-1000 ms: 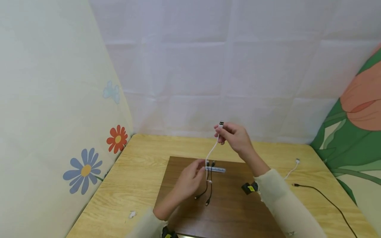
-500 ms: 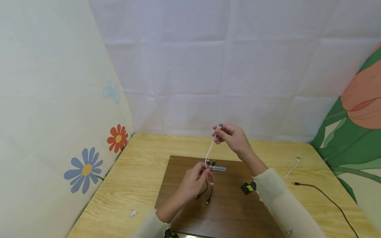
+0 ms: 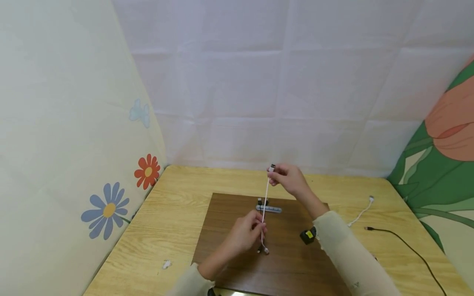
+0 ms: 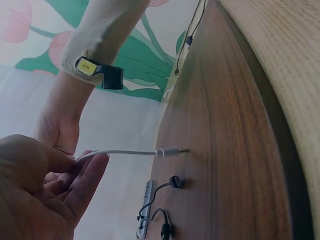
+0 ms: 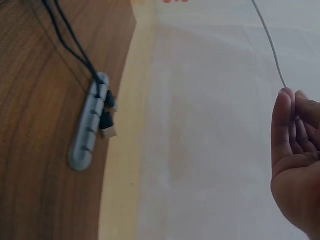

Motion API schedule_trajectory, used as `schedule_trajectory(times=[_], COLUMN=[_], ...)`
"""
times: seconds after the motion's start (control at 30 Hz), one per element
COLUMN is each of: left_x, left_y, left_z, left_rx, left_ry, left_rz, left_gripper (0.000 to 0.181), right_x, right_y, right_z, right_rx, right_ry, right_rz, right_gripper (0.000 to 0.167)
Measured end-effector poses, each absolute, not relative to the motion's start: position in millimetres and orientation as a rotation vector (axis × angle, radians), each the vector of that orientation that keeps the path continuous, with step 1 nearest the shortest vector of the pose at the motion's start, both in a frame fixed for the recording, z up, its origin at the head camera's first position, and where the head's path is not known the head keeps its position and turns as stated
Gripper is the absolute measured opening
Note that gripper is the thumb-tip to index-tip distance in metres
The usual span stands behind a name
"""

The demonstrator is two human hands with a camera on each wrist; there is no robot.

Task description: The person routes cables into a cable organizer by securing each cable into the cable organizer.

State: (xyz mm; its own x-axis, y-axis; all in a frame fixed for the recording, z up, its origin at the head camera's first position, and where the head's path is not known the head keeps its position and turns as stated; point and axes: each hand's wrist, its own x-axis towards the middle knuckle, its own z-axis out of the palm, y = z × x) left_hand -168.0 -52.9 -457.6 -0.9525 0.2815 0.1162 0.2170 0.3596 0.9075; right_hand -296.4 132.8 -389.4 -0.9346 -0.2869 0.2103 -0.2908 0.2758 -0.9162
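A white USB cable (image 3: 266, 195) is stretched nearly upright above the brown board (image 3: 296, 255). My right hand (image 3: 292, 179) pinches it just at its USB plug, whose metal end points up. Lower down, my left hand (image 3: 242, 234) pinches the cord between thumb and fingers. In the left wrist view the cable's small connector (image 4: 169, 152) sticks out beyond my left fingers. Behind the cord lies a grey slotted cable holder (image 5: 82, 137), near the board's far edge. Two black USB cables (image 5: 67, 37) run through its slots, their plugs past its far side.
On the wooden table (image 3: 177, 197), right of the board, lie another white cable (image 3: 361, 213) and a black cable (image 3: 403, 244). A small white scrap (image 3: 167, 264) sits at the left. A white cloth backdrop (image 3: 237, 102) rises behind the table.
My left hand has gone from beside the cable holder to pinching the white cable, then slid down and toward me. My right hand has lowered slightly, and the cord is now straighter.
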Motion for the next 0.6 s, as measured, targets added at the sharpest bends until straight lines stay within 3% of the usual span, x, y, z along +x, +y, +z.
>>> schedule_trajectory(times=[0.6], left_x=[-160.4], left_y=[-57.6], left_z=[-467.9], left_rx=[0.524], left_ry=[2.734], left_rz=[1.187], left_gripper=[0.011], right_x=[-304.6], right_y=[140.3], right_z=[-437.7], right_rx=[0.302], right_ry=[-2.780], right_rz=[1.702], right_gripper=[0.018])
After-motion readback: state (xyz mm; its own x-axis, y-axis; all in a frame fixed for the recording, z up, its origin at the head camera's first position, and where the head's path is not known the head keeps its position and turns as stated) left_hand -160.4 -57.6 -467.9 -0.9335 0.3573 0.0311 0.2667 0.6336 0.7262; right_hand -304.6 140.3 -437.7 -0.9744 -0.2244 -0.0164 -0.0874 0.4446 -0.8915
